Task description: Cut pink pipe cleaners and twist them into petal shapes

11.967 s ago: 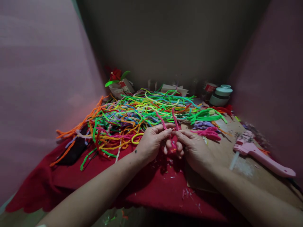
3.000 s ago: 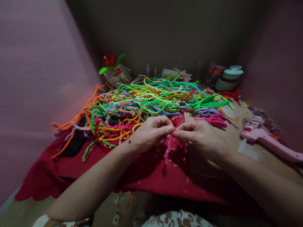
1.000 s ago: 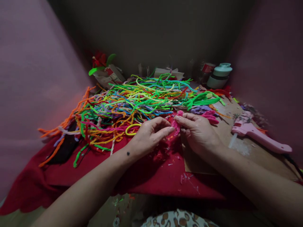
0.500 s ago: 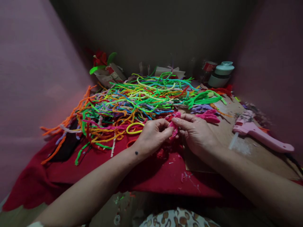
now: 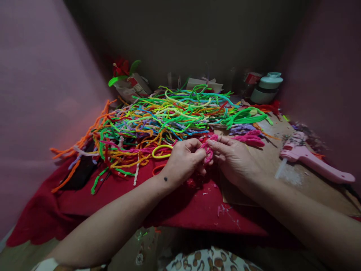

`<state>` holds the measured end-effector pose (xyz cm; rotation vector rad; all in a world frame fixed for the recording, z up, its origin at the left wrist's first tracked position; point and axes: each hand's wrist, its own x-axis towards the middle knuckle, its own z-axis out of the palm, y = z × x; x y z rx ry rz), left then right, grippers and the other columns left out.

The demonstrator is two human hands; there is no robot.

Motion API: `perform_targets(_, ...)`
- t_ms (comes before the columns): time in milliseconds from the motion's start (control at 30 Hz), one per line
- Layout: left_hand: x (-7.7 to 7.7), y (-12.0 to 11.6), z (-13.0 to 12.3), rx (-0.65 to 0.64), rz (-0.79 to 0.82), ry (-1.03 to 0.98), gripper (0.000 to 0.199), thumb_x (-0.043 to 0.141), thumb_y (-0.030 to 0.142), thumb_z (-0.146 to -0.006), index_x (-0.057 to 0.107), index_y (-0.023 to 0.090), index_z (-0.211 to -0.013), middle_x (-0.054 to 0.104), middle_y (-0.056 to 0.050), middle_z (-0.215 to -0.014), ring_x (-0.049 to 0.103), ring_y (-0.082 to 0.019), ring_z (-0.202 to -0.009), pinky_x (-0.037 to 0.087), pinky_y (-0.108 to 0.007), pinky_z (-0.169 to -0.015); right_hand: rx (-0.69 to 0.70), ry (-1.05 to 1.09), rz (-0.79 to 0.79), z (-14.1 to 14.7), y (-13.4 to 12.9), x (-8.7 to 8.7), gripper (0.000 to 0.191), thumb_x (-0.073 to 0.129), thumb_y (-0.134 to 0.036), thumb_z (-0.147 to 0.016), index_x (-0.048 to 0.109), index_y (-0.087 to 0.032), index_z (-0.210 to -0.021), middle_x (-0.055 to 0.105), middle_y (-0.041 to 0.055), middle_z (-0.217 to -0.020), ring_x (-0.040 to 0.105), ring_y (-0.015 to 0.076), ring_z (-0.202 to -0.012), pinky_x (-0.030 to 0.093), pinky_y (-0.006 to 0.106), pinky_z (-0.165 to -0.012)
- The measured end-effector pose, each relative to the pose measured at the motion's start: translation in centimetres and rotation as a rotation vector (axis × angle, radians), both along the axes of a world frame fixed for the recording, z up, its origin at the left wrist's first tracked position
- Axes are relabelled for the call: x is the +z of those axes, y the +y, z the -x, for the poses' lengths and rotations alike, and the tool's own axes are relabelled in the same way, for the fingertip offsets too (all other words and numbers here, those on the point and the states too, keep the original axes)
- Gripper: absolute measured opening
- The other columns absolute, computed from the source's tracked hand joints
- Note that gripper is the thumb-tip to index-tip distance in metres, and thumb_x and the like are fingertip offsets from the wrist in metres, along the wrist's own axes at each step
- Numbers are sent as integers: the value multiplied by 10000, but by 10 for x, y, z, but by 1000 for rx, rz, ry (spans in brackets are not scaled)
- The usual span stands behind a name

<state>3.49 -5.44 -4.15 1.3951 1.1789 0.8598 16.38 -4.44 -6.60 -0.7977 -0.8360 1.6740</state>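
Between my two hands is a pink fuzzy pipe cleaner (image 5: 209, 149), bent into a small looped shape. The thumb and fingers of my left hand (image 5: 186, 157) pinch its left side. My right hand (image 5: 235, 156) pinches its upper right end between thumb and fingertips. Just behind my right hand lie more bent pink pipe cleaners (image 5: 251, 138) and a purple bundle (image 5: 241, 130). Beside my left hand are the yellow handle loops of scissors (image 5: 161, 151). Part of the pink piece is hidden by my fingers.
A big heap of coloured pipe cleaners (image 5: 169, 113) covers the middle of the red cloth (image 5: 180, 210). At right, a pink glue gun (image 5: 313, 158) lies on brown cardboard (image 5: 324, 192). Behind stand a teal-lidded jar (image 5: 266, 88) and a red flower (image 5: 121, 68) with green leaves.
The pink pipe cleaner's loops now show more openly between my fingers. Both hands stay close together and keep their pinch. The whole view has shifted slightly.
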Motion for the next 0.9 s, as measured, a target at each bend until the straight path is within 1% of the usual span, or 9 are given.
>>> perform_targets(167,2,-1,0,-9,62,-31,167,529,218,-796,498,134,-655,574,34,-551,521,-55,-377,375,-149,-373,8,8,9,-2,1,2,151,725,-221,-651,595,-146,-667,593,-10,-586,528,92,-467,431,230,-477)
perform_targets(267,1,0,4,-56,62,-97,125,549,247,-804,510,136,-764,583,29,-597,535,-61,-414,418,-164,-409,-33,19,22,-4,4,3,149,739,-189,-624,604,-140,-666,585,-18,-566,520,84,-454,420,212,-442)
perform_targets(367,-1,1,10,-74,-27,-226,197,612,207,-765,506,147,-920,599,23,-713,580,-74,-534,496,-201,-533,-63,37,42,-7,8,4,136,729,-182,-628,605,-136,-660,564,-30,-544,491,69,-439,395,190,-404)
perform_targets(467,-4,1,15,-95,-160,-278,208,629,164,-755,546,141,-944,612,-5,-816,613,-89,-653,519,-222,-656,-41,56,63,-10,11,3,134,720,-174,-625,594,-130,-629,531,-41,-503,440,53,-394,359,180,-367)
perform_targets(533,-4,0,16,-124,-244,-242,183,589,169,-796,575,142,-977,633,-29,-857,632,-108,-710,522,-241,-714,-24,96,72,-10,11,3,129,714,-154,-619,587,-132,-615,504,-54,-473,405,44,-369,356,180,-365)
perform_targets(633,-4,-1,17,-146,-392,-112,170,543,181,-836,614,153,-987,656,-51,-879,636,-133,-765,518,-262,-753,28,130,71,-9,9,2,112,701,-151,-631,592,-137,-610,482,-61,-445,391,47,-362,374,193,-384)
perform_targets(767,-3,0,18,-166,-600,3,123,552,165,-828,669,160,-866,626,-27,-765,593,-104,-660,498,-225,-671,70,105,76,-8,8,1,100,696,-148,-632,601,-138,-604,485,-63,-442,383,40,-351,347,183,-358)
perform_targets(833,-2,2,21,-177,-645,40,115,571,174,-816,685,168,-832,603,-26,-786,577,-94,-660,487,-202,-636,63,83,74,-8,7,1,106,700,-145,-629,599,-141,-597,488,-65,-449,393,37,-351,339,175,-347)
perform_targets(900,-1,4,24,-189,-606,68,111,584,208,-809,689,174,-817,595,-32,-844,576,-92,-670,487,-194,-622,56,42,59,-9,7,0,103,703,-155,-632,603,-142,-609,513,-55,-470,425,45,-362,354,178,-351)
